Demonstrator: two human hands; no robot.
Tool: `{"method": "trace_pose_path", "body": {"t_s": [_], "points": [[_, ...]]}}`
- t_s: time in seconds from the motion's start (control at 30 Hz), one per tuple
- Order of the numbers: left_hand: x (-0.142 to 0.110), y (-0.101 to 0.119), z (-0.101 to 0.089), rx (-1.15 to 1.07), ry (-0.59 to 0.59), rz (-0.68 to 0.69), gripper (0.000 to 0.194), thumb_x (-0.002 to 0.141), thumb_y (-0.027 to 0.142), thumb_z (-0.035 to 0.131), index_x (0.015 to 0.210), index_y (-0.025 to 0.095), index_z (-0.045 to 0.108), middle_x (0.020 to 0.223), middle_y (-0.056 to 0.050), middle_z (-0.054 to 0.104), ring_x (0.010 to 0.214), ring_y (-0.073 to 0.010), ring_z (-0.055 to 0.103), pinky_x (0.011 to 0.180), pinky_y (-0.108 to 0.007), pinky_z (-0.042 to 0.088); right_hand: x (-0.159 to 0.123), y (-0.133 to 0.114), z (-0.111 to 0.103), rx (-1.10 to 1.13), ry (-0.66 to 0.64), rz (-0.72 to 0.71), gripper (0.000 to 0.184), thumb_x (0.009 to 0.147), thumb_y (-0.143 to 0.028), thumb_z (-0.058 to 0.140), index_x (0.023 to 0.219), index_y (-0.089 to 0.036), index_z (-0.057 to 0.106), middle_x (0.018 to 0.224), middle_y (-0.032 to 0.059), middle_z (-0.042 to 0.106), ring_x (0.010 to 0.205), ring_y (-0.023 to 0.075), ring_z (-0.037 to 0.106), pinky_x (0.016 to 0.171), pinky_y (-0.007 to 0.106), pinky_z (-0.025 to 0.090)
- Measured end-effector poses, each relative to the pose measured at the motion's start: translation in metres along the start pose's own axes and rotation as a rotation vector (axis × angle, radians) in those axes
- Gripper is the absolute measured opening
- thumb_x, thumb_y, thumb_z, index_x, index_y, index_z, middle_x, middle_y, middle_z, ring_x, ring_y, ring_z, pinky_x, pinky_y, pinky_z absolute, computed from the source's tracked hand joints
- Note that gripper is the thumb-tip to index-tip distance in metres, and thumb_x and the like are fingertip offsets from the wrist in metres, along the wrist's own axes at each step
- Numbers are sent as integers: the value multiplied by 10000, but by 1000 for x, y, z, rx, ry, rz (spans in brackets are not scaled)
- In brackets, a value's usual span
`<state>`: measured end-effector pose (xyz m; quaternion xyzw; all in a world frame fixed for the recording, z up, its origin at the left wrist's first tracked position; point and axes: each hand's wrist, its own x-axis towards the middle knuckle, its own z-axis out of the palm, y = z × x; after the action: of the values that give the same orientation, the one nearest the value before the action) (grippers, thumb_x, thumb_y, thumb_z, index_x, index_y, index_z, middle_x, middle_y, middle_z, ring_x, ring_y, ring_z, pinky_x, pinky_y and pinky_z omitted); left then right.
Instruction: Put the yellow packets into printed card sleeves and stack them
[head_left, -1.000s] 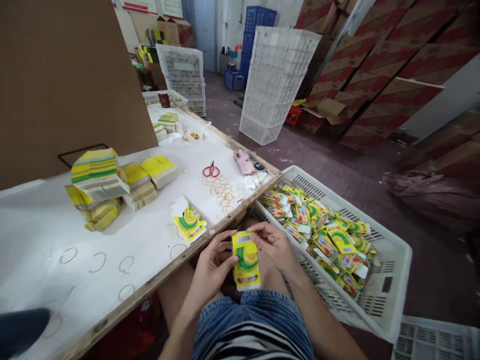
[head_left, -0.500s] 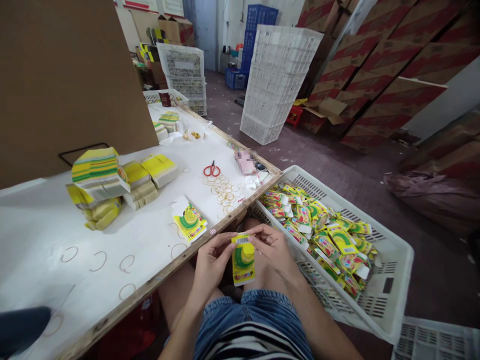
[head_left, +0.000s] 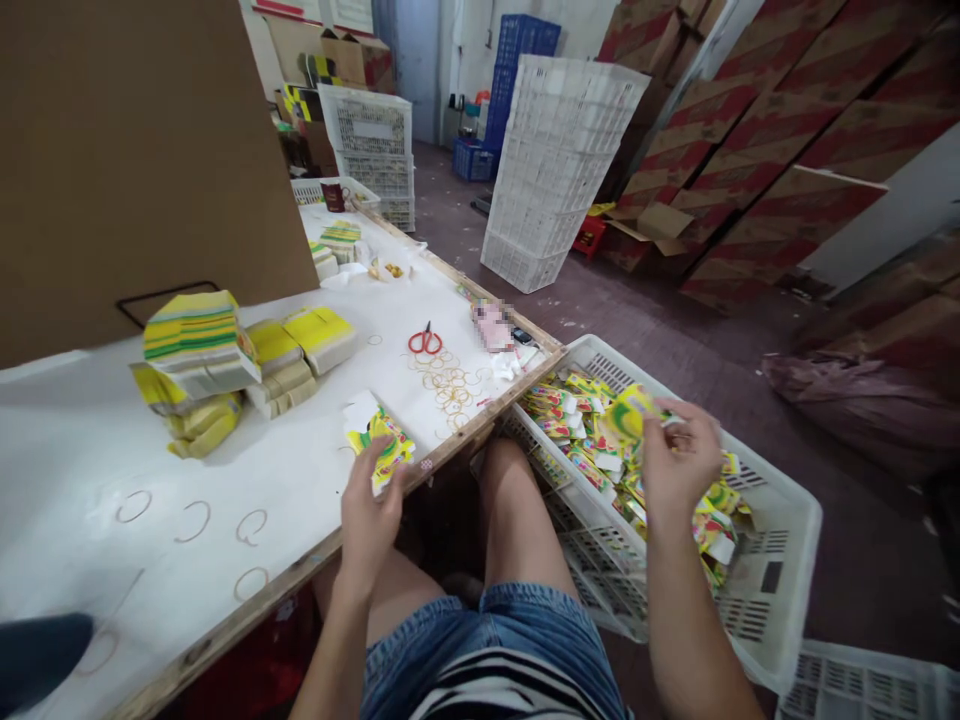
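Observation:
My right hand is above the white plastic crate on the right, its fingers pinching a small yellow carton. Beneath it, the crate holds a heap of similar yellow and green cartons. At the table's near edge, my left hand reaches over a few flat printed cartons. Its thumb and fingers are apart, and the fingertips cover part of the top carton. Whether they touch it I cannot tell.
On the white table are red-handled scissors, scattered rubber bands and bundled carton blanks. A large cardboard sheet stands at the left. Stacked white crates are on the floor beyond.
My hands have parted from the carton they both held over my lap. The right has carried a carton rightward over the crate; the left has moved to the cartons on the table.

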<state>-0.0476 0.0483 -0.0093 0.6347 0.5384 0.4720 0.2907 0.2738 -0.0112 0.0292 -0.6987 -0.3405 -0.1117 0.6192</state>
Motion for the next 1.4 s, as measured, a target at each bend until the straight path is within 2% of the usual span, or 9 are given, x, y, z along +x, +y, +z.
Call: {"method": "trace_pose_path", "body": {"t_s": [0.1,0.3,0.5,0.67,0.83,1.0,1.1,1.2,1.4], "points": [[10,-24,-8,239,-38,7,434,821,360,571,1186,127,601,1361,-187,539,1357,-343,403,1138,-497,292,2,5,9,-62,-1,-61,214,767,-297,644,928,-161,682,1028,108,633,754,183,526,660,314,435],[15,-47,-3,460,-179,-19,404,814,401,561,1110,139,646,1385,-196,528,1328,-367,445,1105,-510,353,-88,-26,91,48,-712,24,211,893,-235,473,962,-181,665,993,97,661,870,201,587,750,325,475],[18,-57,-2,483,-197,48,385,853,357,475,1164,162,593,1354,-177,568,1351,-352,423,1133,-543,284,-146,-83,170,-66,-993,-64,215,816,-264,643,1008,-170,667,1082,117,682,1062,277,566,952,423,394],[17,-52,-6,458,-210,-69,448,868,325,464,1285,163,484,1253,-195,619,1202,-381,567,978,-560,443,-157,-112,198,-210,-1138,-101,275,814,-225,658,1066,-127,607,1131,176,647,1103,323,542,946,472,367],[14,-34,-7,331,-114,-137,487,844,399,549,1273,173,500,1258,-195,600,1188,-385,569,942,-533,473,-146,-111,191,-164,-1080,-51,194,852,-190,616,1038,-136,597,1085,146,672,1061,281,576,920,404,407],[13,-18,-16,-330,188,-182,539,779,512,650,1201,186,571,1256,-127,634,1218,-279,570,1061,-424,430,-139,-100,158,322,-977,228,165,869,-284,588,1012,-203,580,820,4,681,718,166,629,683,272,481],[14,-5,-21,-646,42,-313,542,639,594,746,968,170,671,962,-87,745,975,-268,692,878,-385,565,-139,-96,130,751,-989,528,278,744,-395,706,917,-205,600,672,-36,622,581,147,587,611,269,481],[12,13,-18,-752,-124,-357,546,509,603,818,811,167,686,781,-71,753,844,-268,715,742,-353,603,-139,-95,106,872,-970,719,382,632,-464,790,854,-203,620,671,-28,628,591,142,586,637,279,493],[1,35,4,-823,-237,-331,489,524,580,823,710,153,672,745,-92,758,808,-278,720,686,-347,601,-130,-85,77,831,-938,735,424,585,-456,836,863,-187,665,787,9,672,711,154,602,715,284,494]]}}
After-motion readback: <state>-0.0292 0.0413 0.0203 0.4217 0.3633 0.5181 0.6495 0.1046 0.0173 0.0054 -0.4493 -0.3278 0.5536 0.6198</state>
